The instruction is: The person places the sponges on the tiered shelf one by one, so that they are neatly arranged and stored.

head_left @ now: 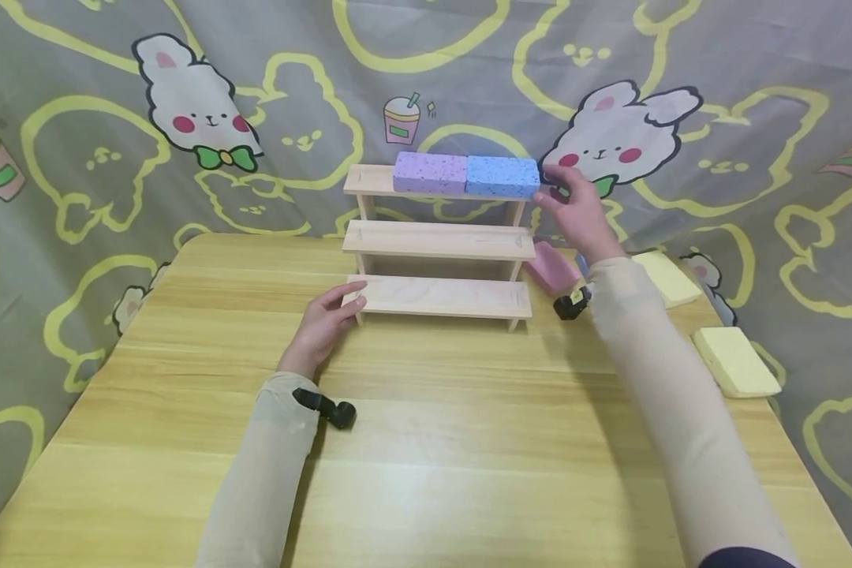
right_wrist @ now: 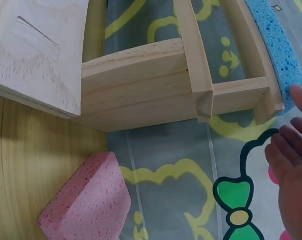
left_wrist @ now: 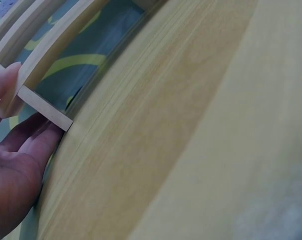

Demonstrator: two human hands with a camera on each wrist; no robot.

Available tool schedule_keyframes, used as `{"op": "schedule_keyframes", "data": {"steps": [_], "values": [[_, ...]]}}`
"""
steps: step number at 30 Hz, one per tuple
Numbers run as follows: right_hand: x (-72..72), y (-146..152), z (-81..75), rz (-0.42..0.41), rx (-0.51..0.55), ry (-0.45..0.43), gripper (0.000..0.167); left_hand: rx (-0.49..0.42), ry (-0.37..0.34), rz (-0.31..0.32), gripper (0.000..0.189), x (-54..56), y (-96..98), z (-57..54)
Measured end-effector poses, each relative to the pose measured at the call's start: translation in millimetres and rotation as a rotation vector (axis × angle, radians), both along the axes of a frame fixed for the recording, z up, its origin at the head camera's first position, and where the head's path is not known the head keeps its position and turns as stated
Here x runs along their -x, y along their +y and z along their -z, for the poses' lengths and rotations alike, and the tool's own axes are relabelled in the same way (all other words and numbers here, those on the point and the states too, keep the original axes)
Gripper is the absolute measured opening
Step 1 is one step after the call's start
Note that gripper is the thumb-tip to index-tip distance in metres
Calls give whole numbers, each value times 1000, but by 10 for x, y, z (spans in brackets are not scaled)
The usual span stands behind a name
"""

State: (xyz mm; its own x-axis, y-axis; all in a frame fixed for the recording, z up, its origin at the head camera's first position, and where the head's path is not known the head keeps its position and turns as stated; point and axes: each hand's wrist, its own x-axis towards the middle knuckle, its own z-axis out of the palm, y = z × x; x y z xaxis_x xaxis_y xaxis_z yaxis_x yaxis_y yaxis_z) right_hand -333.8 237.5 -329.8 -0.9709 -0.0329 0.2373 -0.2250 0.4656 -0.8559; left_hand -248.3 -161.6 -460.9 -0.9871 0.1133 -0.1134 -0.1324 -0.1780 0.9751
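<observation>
A three-tier wooden shelf stands at the back of the table. On its top tier a purple sponge and a blue sponge lie end to end, the blue one at the right end. My right hand is beside the blue sponge, its thumb right at the sponge's outer end and the other fingers extended loosely past it. At the left end of the bottom tier, my left hand grips the board; in the left wrist view its fingers pass behind the support leg.
A pink sponge lies right of the shelf. Farther right are two pale yellow sponges, and a bit of blue shows behind my right wrist. A patterned grey curtain hangs close behind the shelf. Bare wooden tabletop extends in front.
</observation>
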Motion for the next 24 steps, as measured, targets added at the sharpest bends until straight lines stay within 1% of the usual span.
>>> {"op": "schedule_keyframes", "data": {"steps": [4,9,15,24], "values": [[-11,19,22,5,4,21,54,16,-3,4,45,-10,8,-4],[-76,73,43,20,24,21,54,0,-9,2,45,-5,20,-10],[-238,161,75,24,-2,10,55,-9,-15,6,44,12,7,-7],[-494,353,151,26,-106,-76,59,-2,-10,12,45,4,-2,-9]]}}
